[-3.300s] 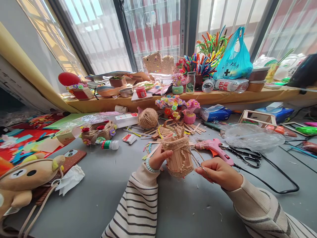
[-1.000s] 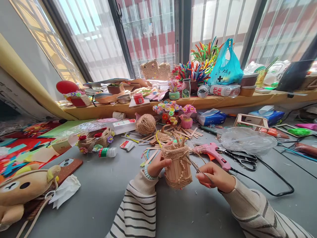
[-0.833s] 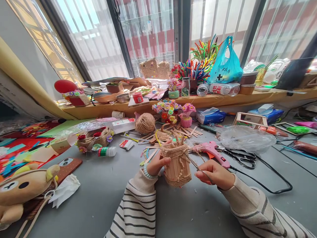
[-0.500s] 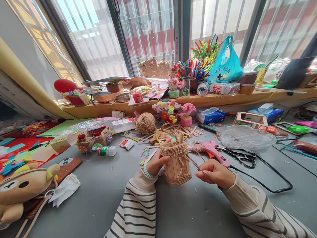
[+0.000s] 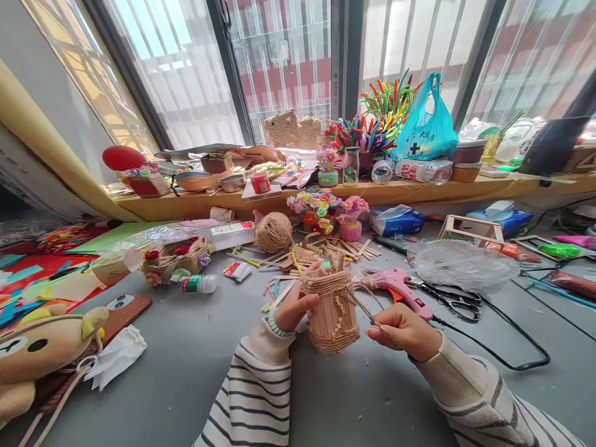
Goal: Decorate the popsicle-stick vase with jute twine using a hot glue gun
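Observation:
A small pot of popsicle sticks (image 5: 331,312) wrapped in jute twine at top and bottom stands on the grey table (image 5: 195,372). My left hand (image 5: 292,305) grips its left side, fingers wrapped round it. To the pot's right, my right hand (image 5: 404,331) is closed in a pinch on a taut strand of twine (image 5: 365,312) that runs up to the pot's rim.
A pink glue gun (image 5: 401,289) with a black cord and scissors (image 5: 455,301) lie right of the pot. Behind it are a twine ball (image 5: 272,231), loose sticks (image 5: 349,247) and flower pots (image 5: 321,210). A phone (image 5: 121,308), tissue and plush bear (image 5: 37,347) lie left.
Both hands and the pot stay almost where they were; the camera shifted slightly. The right hand keeps the twine strand pulled out to the right.

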A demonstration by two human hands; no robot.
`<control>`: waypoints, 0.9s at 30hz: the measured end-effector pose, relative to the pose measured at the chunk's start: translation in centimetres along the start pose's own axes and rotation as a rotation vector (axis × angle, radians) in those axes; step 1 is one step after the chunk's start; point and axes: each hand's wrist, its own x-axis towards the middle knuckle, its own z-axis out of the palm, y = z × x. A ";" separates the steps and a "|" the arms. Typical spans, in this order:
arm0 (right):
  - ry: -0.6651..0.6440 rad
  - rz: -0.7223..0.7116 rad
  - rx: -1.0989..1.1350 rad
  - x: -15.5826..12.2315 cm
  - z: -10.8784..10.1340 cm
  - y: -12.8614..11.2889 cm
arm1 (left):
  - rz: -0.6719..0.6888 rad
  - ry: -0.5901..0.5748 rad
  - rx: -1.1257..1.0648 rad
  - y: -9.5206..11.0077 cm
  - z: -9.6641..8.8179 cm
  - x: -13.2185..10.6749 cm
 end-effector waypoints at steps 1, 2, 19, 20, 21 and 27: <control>0.000 0.001 0.000 0.0 0.0 0.0 | -0.001 0.001 0.002 0.0 0.0 0.0; 0.002 0.002 -0.001 0.0 0.0 -0.1 | -0.001 0.003 0.003 0.0 0.0 0.0; -0.041 -0.014 0.027 -0.2 0.2 0.1 | -0.006 -0.007 0.011 -0.1 0.0 -0.1; -0.048 -0.011 0.030 -0.2 0.2 0.1 | -0.009 -0.010 0.013 -0.1 0.0 -0.2; -0.048 -0.006 0.032 -0.1 0.2 0.1 | -0.009 -0.010 0.016 -0.1 0.0 -0.2; -0.030 -0.005 0.054 -0.1 0.2 0.3 | -0.003 -0.009 0.021 0.0 0.0 -0.2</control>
